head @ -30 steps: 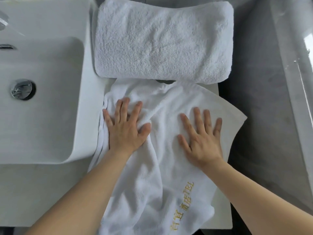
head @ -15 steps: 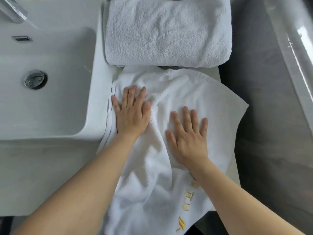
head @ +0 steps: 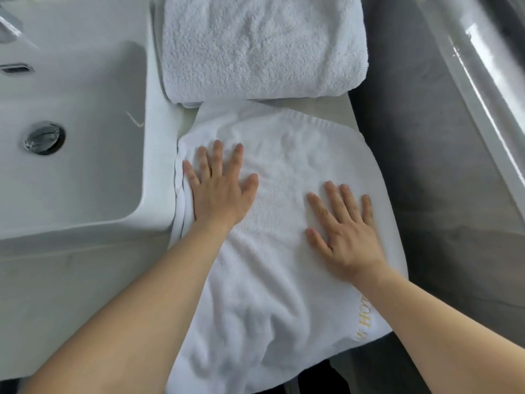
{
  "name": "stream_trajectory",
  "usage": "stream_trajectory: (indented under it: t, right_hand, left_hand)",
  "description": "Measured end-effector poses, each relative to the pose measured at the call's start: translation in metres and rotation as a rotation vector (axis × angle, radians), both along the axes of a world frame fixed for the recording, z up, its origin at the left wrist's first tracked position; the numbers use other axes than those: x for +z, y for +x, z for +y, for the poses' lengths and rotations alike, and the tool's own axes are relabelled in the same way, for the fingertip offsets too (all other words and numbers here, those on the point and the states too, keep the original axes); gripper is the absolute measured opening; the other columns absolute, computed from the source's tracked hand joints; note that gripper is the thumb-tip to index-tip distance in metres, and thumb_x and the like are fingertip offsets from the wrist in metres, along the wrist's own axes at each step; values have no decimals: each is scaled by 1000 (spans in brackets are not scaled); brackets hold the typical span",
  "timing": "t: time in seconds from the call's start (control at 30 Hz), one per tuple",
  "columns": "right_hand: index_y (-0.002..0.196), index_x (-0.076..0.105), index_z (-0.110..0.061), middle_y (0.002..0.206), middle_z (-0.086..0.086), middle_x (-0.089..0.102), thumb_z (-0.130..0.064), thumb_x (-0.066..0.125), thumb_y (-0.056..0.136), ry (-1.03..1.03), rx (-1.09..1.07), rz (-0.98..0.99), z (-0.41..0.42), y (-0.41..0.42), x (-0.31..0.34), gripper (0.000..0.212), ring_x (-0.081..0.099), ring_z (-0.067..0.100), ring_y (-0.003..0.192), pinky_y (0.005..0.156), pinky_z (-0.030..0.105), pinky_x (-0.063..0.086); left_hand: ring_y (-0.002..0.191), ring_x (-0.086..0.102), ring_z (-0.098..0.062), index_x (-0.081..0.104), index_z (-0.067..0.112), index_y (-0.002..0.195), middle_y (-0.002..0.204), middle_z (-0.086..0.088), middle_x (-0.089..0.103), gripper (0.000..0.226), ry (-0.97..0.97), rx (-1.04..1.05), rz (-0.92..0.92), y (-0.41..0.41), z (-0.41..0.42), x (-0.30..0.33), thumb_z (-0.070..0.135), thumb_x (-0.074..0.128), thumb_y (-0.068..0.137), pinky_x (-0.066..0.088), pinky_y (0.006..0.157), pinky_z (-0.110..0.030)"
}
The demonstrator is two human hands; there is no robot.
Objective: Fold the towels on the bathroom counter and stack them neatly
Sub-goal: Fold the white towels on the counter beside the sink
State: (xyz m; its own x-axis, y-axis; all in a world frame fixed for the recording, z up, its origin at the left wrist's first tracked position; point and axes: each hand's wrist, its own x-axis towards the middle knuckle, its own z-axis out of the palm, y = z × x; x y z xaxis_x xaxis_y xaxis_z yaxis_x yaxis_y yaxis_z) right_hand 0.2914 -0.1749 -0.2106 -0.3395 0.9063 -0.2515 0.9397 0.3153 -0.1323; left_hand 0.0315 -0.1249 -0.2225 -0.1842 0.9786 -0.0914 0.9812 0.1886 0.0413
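Observation:
A thin white towel (head: 284, 172) with gold lettering lies spread on the counter, its near end hanging over the front edge. My left hand (head: 218, 186) presses flat on its left side, fingers straight, next to the sink. My right hand (head: 343, 228) lies flat on its right side, fingers spread. Behind it, a thick folded white towel (head: 261, 44) rests at the back of the counter, touching the thin towel's far edge.
A white sink basin (head: 85, 209) with a metal drain (head: 42, 137) fills the left. A strip of pale counter (head: 345, 109) shows between the towels. Grey floor (head: 440, 194) and a glossy ledge (head: 483, 81) lie to the right.
Both hands slid outward across the thin towel, the right one toward its right edge. The bunched ridge between them is smoothed flat.

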Motion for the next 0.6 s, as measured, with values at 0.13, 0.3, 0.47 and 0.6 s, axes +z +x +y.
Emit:
stream_trajectory:
  t: [0.13,0.3,0.47,0.6]
  right_hand:
    - [153,-5,-41,163,-3,-13,-62,11,94,23,6,3,10,-2,0,65,-17,20,149,118,51,-10]
    - [153,-5,-41,163,-5,-13,-62,12,94,28,28,-6,33,-1,1,65,-14,19,149,118,49,-11]
    - [152,-7,-41,163,-4,-15,-64,6,92,32,73,-53,46,-4,3,66,-15,20,149,118,50,-11]
    - [152,-12,-40,161,-3,-21,-61,3,96,-7,13,-171,43,-13,8,62,-18,22,148,114,56,-19]
  left_hand:
    - [151,-6,-32,9,32,157,165,-4,-1,71,-46,-54,-116,-2,3,3,62,23,94,-6,120,-55]
    - [135,34,-35,48,13,140,149,-10,38,59,137,-169,-369,-5,-78,39,30,48,83,29,113,-45]
    - [112,45,-38,46,12,128,128,-14,46,49,-3,586,-472,-19,-171,59,24,57,82,38,92,-44]
    - [94,66,-30,48,9,121,112,-7,65,55,-255,997,-1082,-29,-178,72,27,73,75,55,86,-44]
